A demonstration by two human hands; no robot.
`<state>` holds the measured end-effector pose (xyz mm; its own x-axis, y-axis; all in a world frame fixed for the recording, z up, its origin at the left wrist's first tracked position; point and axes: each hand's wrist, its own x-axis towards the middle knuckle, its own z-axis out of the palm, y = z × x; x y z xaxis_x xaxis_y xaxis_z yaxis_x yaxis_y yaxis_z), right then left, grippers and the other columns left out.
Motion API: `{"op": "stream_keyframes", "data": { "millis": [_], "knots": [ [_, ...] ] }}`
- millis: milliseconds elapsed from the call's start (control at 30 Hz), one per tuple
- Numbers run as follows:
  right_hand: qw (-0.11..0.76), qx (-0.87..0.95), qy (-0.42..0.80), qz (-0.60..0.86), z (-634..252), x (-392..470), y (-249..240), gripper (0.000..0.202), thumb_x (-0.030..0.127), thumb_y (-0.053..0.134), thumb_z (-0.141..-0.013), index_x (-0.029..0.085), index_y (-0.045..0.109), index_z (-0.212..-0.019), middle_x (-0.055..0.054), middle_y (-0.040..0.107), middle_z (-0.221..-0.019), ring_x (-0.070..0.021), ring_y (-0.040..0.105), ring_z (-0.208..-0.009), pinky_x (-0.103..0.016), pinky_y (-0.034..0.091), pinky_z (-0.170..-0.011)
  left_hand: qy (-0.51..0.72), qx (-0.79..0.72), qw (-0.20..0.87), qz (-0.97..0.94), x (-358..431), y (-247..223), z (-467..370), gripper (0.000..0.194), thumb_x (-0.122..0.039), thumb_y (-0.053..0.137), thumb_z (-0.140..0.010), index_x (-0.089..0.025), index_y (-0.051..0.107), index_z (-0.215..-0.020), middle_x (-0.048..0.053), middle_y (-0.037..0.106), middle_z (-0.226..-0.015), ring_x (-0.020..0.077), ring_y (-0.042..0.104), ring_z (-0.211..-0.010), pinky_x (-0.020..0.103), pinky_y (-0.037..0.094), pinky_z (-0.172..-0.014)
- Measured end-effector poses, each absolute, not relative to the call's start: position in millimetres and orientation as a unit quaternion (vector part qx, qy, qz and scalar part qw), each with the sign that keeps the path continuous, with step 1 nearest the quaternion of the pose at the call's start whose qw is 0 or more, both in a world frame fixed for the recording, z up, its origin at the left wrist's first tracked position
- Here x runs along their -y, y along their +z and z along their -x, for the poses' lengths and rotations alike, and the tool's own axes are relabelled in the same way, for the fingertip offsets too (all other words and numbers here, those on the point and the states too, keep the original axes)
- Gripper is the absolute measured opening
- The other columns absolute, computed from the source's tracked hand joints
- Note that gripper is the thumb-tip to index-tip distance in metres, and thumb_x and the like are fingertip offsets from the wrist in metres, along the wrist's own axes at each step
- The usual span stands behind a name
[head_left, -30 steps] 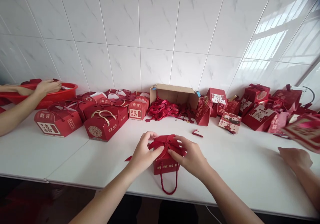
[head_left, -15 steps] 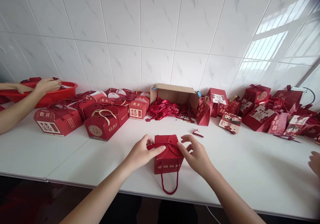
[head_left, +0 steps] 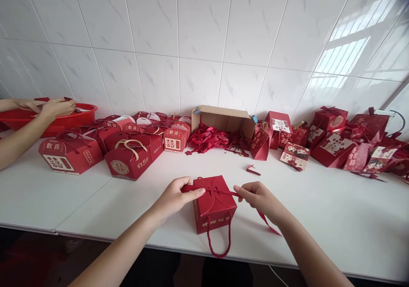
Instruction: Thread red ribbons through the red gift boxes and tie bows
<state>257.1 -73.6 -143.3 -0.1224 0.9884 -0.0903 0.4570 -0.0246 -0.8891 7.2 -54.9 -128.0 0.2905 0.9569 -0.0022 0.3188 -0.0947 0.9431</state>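
A red gift box (head_left: 215, 208) stands on the white table between my hands, its top flaps folded down and a twisted cord handle (head_left: 219, 253) hanging over the front. A red ribbon (head_left: 230, 192) crosses the lid, knotted at the middle. My left hand (head_left: 179, 195) is closed on the ribbon's left part, with the thumb over the lid's left edge. To the right, my right hand (head_left: 255, 196) pinches the other part and holds it taut; its loose tail hangs below that hand toward the table.
Several red gift boxes (head_left: 129, 159) stand at the left. A cardboard box (head_left: 223, 115) with red ribbons (head_left: 207, 138) lies against the tiled wall. More boxes (head_left: 332, 148) are heaped at the right. At far left, another person's hands (head_left: 59, 108) work over a red basin (head_left: 86, 114).
My right hand has drawn the ribbon out to the right, and its tail now shows. The box has turned slightly and sits a little nearer. The hand at the right edge has left view.
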Motion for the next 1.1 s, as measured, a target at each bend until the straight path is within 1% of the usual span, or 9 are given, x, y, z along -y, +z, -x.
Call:
{"op": "stream_keyframes", "data": {
  "millis": [100,267,367,500,633,733,933,1000,1100],
  "knots": [
    [0.278,0.63,0.437,0.579,-260.8,75.3,-136.9,0.061,0.07,0.046,-0.079,0.015,0.063,-0.059,0.004,0.037,-0.051,-0.0087,0.031,-0.049,-0.024,0.027,-0.05,0.331,-0.483,0.44,-0.681,54.8,-122.8,-6.8,0.034,-0.049,0.064,-0.072,-0.02,0.046,-0.067,-0.004,0.047,-0.068,0.0144,0.045,-0.065,0.026,0.035,-0.062],
    [0.261,0.647,0.465,0.545,-259.3,73.9,-129.3,0.056,0.065,0.051,-0.08,0.016,0.059,-0.054,0.001,0.049,-0.051,-0.0102,0.043,-0.051,-0.025,0.036,-0.055,0.309,-0.496,0.359,-0.728,50.3,-119.8,-3.2,0.034,-0.047,0.063,-0.072,-0.021,0.041,-0.07,-0.005,0.044,-0.068,0.0135,0.043,-0.063,0.025,0.036,-0.06],
    [0.291,0.651,0.527,0.464,-260.7,73.8,-121.9,0.045,0.057,0.061,-0.078,0.016,0.061,-0.059,0.001,0.054,-0.056,-0.0105,0.048,-0.055,-0.024,0.038,-0.057,0.302,-0.491,0.338,-0.744,47.2,-119.6,0.8,0.031,-0.045,0.063,-0.072,-0.022,0.043,-0.074,-0.003,0.049,-0.073,0.015,0.048,-0.067,0.027,0.04,-0.063],
    [0.357,0.612,0.585,0.395,-265.8,74.6,-111.7,0.038,0.049,0.066,-0.078,0.015,0.064,-0.063,0.0,0.058,-0.059,-0.0111,0.051,-0.058,-0.026,0.041,-0.06,0.305,-0.482,0.322,-0.756,44.7,-116.6,6.0,0.028,-0.042,0.069,-0.069,-0.023,0.053,-0.083,0.002,0.061,-0.092,0.0209,0.058,-0.085,0.034,0.046,-0.079],
    [0.395,0.566,0.631,0.354,-264.8,74.7,-108.8,0.029,0.042,0.067,-0.08,0.014,0.068,-0.07,0.0,0.061,-0.061,-0.0102,0.053,-0.058,-0.024,0.043,-0.061,0.333,-0.477,0.26,-0.771,54.0,-110.4,-1.0,0.029,-0.041,0.067,-0.073,-0.025,0.055,-0.095,0.005,0.061,-0.107,0.0245,0.058,-0.1,0.038,0.044,-0.088],
    [0.416,0.538,0.656,0.326,-259.1,74.8,-108.3,0.023,0.037,0.069,-0.08,0.014,0.069,-0.076,0.0,0.061,-0.065,-0.0096,0.055,-0.06,-0.023,0.044,-0.063,0.347,-0.434,0.21,-0.805,69.1,-107.2,-21.4,0.023,-0.037,0.06,-0.08,-0.024,0.052,-0.096,0.004,0.061,-0.098,0.0217,0.058,-0.093,0.035,0.045,-0.084],
    [0.403,0.546,0.666,0.309,-253.5,78.0,-104.1,0.024,0.036,0.068,-0.08,0.014,0.067,-0.071,0.001,0.057,-0.064,-0.0089,0.052,-0.059,-0.023,0.042,-0.06,0.366,-0.434,0.019,-0.823,78.7,-107.6,-57.8,0.013,-0.028,0.053,-0.082,-0.023,0.041,-0.081,0.001,0.056,-0.075,0.02,0.054,-0.071,0.038,0.042,-0.072],
    [0.409,0.575,0.624,0.334,-254.9,78.9,-106.1,0.025,0.038,0.07,-0.079,0.015,0.066,-0.072,0.001,0.056,-0.063,-0.0083,0.049,-0.058,-0.022,0.04,-0.058,0.387,-0.441,-0.016,-0.81,75.6,-108.3,-56.8,0.012,-0.024,0.051,-0.082,-0.023,0.039,-0.08,0.001,0.054,-0.073,0.0198,0.054,-0.07,0.037,0.041,-0.071],
    [0.423,0.624,0.513,0.411,-253.6,78.3,-114.3,0.029,0.044,0.071,-0.075,0.016,0.065,-0.079,0.004,0.051,-0.06,-0.0075,0.043,-0.051,-0.022,0.036,-0.05,0.398,-0.453,-0.032,-0.797,72.5,-110.8,-50.1,0.017,-0.028,0.053,-0.082,-0.022,0.037,-0.084,0.0,0.052,-0.072,0.0201,0.054,-0.069,0.036,0.041,-0.069]
  ]
}}
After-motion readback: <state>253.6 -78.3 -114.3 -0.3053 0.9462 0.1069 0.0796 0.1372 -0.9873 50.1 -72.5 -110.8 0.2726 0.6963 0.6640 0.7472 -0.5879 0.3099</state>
